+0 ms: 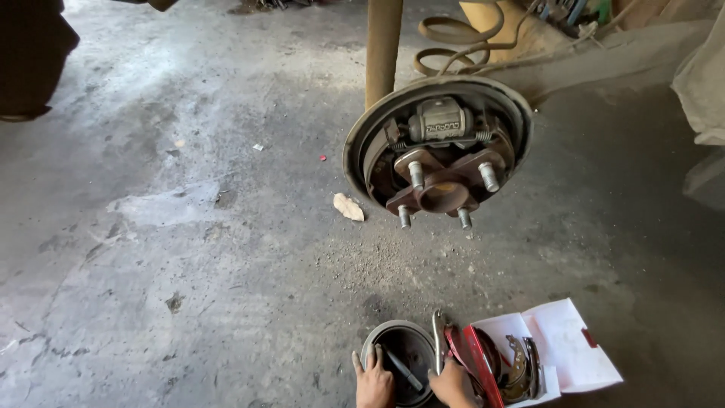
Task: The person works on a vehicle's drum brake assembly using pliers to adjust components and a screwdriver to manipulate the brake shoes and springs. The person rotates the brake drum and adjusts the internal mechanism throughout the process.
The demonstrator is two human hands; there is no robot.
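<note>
Both your hands rest on the brake drum (pixel 400 353) lying near you on the floor (pixel 189 249): left hand (pixel 374 381) fingers spread on its rim, right hand (pixel 453 384) curled around pliers (pixel 439 340).

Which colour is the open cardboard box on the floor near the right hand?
The box is red outside and white inside, seen in the head view.

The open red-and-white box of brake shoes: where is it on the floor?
The box lies at the bottom right of the head view, on the concrete floor, just right of the brake drum under both hands, below the wheel hub.
</note>
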